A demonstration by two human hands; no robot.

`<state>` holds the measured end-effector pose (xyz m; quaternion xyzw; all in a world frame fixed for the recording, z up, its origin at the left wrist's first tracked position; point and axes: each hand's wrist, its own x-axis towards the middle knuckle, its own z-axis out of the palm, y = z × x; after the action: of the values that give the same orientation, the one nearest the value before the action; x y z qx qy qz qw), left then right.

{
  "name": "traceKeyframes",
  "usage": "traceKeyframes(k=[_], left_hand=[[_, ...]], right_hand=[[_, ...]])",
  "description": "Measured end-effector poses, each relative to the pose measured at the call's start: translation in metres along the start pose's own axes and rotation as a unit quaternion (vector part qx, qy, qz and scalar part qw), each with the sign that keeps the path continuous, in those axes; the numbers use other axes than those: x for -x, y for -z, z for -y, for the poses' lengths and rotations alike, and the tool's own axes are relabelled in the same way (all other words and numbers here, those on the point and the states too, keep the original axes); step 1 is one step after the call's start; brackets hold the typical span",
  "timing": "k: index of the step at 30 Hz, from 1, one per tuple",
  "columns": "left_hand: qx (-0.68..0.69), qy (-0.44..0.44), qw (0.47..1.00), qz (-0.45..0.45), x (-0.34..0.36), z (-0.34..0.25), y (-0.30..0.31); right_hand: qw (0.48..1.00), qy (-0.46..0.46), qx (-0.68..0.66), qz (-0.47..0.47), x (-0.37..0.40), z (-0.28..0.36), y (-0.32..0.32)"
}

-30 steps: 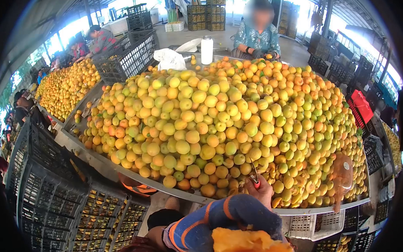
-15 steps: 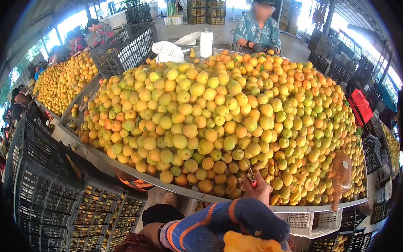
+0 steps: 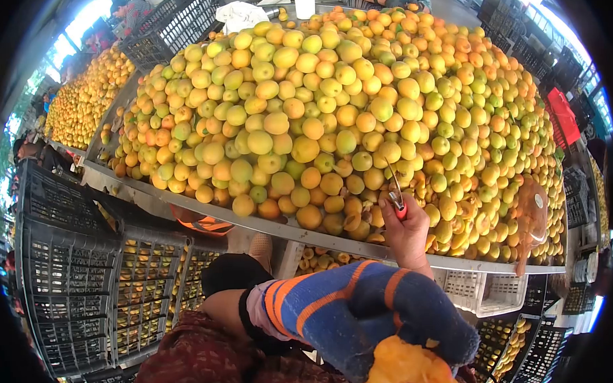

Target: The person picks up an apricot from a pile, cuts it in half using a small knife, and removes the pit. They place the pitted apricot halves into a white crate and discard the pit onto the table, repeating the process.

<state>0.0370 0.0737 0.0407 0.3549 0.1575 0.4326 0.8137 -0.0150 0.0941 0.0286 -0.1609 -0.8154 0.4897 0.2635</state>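
Observation:
A blue glove with orange stripes covers my left hand [image 3: 385,310], which is low in front of my body. Its fingers are closed round an orange, opened apricot [image 3: 407,367]. My right hand [image 3: 409,232], bare, grips a small knife [image 3: 398,202] with a red handle and a thin blade pointing up and away. This hand is over the near edge of a big heap of yellow-orange apricots [image 3: 303,104]. Just beyond it lie several split, brownish apricot halves [image 3: 449,227].
A metal table rim [image 3: 253,224] runs along the near side. Black crates [image 3: 66,274] stand at left, white crates [image 3: 502,293] below right. A brown translucent plastic object [image 3: 531,214] is at the right rim. Across the heap are a white bottle [image 3: 304,2] and a person's arms [image 3: 381,0].
My view has tilted down, so the heap sits higher in the picture. Both hands keep their hold; the gloved hand shows more fully, and the knife hand appears farther right and higher.

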Motion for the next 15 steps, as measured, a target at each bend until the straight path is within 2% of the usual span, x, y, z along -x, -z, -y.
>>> traceKeyframes(k=[3,7,9,11,15], left_hand=[[0.016,0.091,0.996,-0.011,-0.021,0.029,0.026],[0.014,0.094,0.995,-0.008,-0.023,0.029,0.029],[-0.001,0.023,1.000,0.002,-0.015,0.014,0.008],[-0.031,-0.101,0.994,0.022,0.003,-0.011,-0.024],[-0.114,-0.322,0.939,0.034,0.055,-0.050,-0.073]], right_hand=[[1.000,0.014,-0.007,-0.014,-0.002,-0.005,0.000],[0.999,-0.026,-0.018,0.004,0.001,-0.002,0.006],[0.999,-0.030,0.012,0.012,0.000,0.000,0.007],[1.000,-0.007,0.020,0.007,0.001,0.000,0.007],[0.999,0.023,0.029,-0.018,0.001,-0.002,0.005]])
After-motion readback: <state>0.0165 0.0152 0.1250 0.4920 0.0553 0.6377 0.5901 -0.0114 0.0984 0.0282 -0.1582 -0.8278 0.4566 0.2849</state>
